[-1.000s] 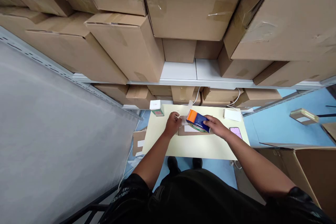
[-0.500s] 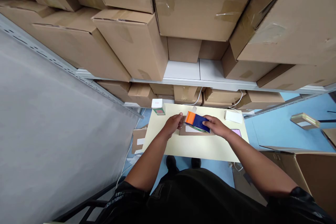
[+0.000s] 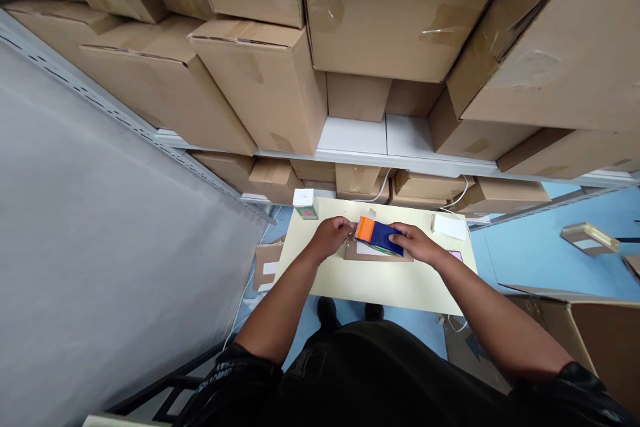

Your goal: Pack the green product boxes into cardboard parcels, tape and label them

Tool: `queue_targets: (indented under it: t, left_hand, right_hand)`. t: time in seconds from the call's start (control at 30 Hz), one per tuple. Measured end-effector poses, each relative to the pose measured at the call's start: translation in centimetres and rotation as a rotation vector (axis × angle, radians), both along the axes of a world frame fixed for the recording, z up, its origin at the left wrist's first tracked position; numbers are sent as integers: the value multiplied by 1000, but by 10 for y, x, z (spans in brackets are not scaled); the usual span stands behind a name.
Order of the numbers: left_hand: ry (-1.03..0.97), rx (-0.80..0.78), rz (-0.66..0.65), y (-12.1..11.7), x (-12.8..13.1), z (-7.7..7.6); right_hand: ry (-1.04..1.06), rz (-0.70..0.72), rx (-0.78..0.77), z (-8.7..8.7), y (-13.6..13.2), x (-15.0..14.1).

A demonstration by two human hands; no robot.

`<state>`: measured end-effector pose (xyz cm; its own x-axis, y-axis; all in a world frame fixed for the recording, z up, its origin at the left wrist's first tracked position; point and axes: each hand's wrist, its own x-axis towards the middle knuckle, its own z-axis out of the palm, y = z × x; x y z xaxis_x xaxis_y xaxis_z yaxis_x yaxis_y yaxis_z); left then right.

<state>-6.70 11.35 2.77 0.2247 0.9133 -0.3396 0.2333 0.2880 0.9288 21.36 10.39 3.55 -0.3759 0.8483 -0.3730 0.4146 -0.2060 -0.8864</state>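
Observation:
My right hand [image 3: 411, 240] is wrapped around a blue tape dispenser [image 3: 385, 238] with an orange front end. The dispenser lies tilted over a small cardboard box [image 3: 353, 252] with a white label, on a pale yellow table [image 3: 380, 280]. Just left of the orange end, my left hand [image 3: 334, 238] has its fingers pinched together. Something shiny and clear shows by those fingertips, but what they grip is too small to make out. Part of a green roll is visible under the dispenser's blue side.
A white and green box [image 3: 305, 204] stands at the table's back left corner. A white box [image 3: 449, 226] and a phone [image 3: 455, 256] are at the right. Shelves [image 3: 360, 140] packed with cartons rise behind the table. An open carton [image 3: 600, 327] stands at lower right.
My left thumb and fingers have closed together beside the dispenser's orange end. My right hand keeps its hold on the dispenser. The whole view has shifted slightly.

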Motion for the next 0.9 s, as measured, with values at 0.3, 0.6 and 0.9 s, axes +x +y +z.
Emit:
queue_targets:
  t: [0.3,0.6,0.9]
  left_hand:
    - [179,41,-11,4,-7,15]
    - [145,16,172,13,-51,18]
    - [101,-63,295,-7,-70,-17]
  right_hand:
    - [2,23,-10,-3,1,-3]
    - [13,22,-4,-2,8,-1]
    - [-3,26,-11,-2,7,0]
